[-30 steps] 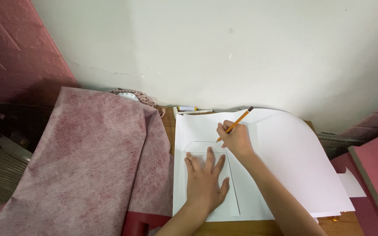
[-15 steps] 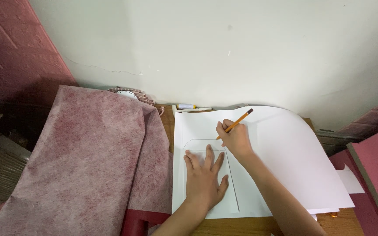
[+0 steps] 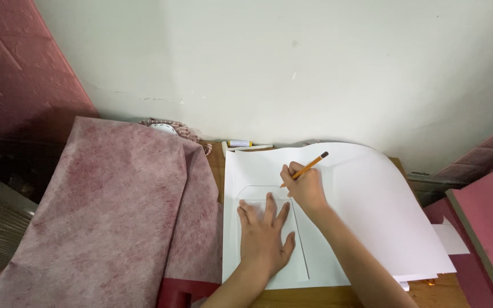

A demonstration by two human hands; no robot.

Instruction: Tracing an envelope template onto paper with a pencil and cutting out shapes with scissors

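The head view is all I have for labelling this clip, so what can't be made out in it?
- Pencil tip: hidden behind the right hand, so contact with the white paper is unclear.
- Template middle: covered by the left hand.
- Small items by the wall: too small to identify.
- Whatever lies beneath the pink cloth: hidden by it.
- Both forearms: cut off by the bottom edge.

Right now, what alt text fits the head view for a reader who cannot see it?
A right hand traces with a yellow pencil around a white template that the flat left hand presses onto a white sheet. Pink fabric lies left of it.
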